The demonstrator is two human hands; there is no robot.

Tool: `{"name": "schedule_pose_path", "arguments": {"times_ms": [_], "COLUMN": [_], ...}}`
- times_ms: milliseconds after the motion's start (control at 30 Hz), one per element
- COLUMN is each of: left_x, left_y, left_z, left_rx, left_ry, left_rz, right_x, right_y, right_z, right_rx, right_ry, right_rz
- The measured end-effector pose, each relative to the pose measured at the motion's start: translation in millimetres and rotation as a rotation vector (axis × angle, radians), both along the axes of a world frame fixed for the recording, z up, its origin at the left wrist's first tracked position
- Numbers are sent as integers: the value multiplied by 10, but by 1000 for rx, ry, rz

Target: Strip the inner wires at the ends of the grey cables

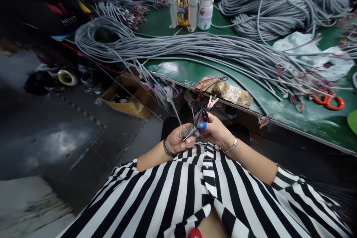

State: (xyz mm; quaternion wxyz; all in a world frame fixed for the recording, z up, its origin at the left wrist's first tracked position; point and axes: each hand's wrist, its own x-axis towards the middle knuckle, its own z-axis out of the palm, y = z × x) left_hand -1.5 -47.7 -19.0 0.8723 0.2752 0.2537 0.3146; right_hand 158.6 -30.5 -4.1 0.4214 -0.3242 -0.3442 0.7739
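Note:
My left hand (pixel 180 139), its fingertips wrapped in grey covers, is closed around a grey cable (pixel 176 112) that comes down from the table edge. Close beside it, my right hand (pixel 216 130) is pinched, with a blue cover on the thumb. Dark and red thin wires (pixel 199 116) bunch at its fingertips, and a piece with two pale pink prongs (pixel 212 102) sticks up just beyond them. What exactly the right fingers grip is too small and crowded to make out. The two hands almost touch in front of the striped shirt.
A long bundle of grey cables (pixel 178 46) lies across the green table (pixel 167 67). A taped wooden board (pixel 232 94) sits at its edge. Orange-handled scissors (pixel 329 100), a plastic bag (pixel 298 42), a bottle (pixel 205 9) and cable coils (pixel 279 3) are there too. Below stands a cardboard box (pixel 131 106).

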Motion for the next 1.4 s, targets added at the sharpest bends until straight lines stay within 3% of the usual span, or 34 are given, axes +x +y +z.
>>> {"name": "schedule_pose_path", "arguments": {"times_ms": [200, 467, 633, 767, 867, 1033, 1400], "left_x": [-83, -78, -65, -73, -51, 33, 99], "left_y": [44, 74, 74, 72, 55, 33, 69], "left_z": [-101, -178, -293, -287, -201, -78, -97], "left_rx": [-17, 59, 154, 240, 357, 524, 647], "left_ry": [-48, -53, -16, 104, 321, 649, 764], "left_rz": [0, 52, 117, 93, 99, 243, 323], "right_x": [-82, -57, -21, -2, 21, 92, 180], "right_y": [-9, -2, 2, -13, -21, -32, -67], "right_z": [75, -55, -106, -91, -98, -175, -222], "right_rx": [76, -72, -233, -235, -121, -5, 93], "right_ry": [-25, 44, 154, 154, -2, -248, -382], "right_rz": [-92, -90, 28, 77, -42, -291, -389]}}
